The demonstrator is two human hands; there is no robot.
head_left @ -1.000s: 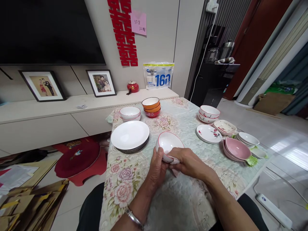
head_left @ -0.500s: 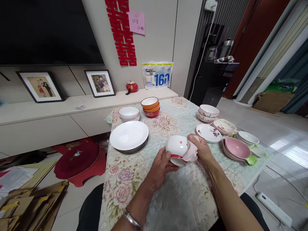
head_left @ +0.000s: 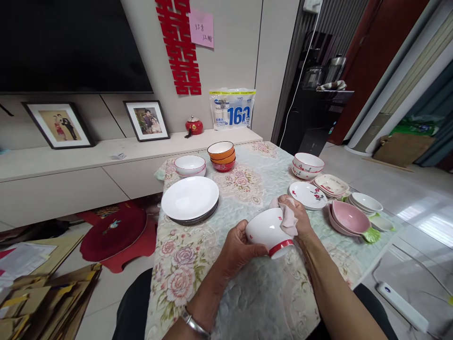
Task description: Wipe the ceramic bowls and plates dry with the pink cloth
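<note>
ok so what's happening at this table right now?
The left hand grips a white bowl with a red foot ring, tipped over so its outside faces up. The right hand presses a pale pink cloth against its outer side. On the flowered tablecloth, a stack of plates with a white one on top sits to the left, orange bowls at the back, and pink dishes to the right.
</note>
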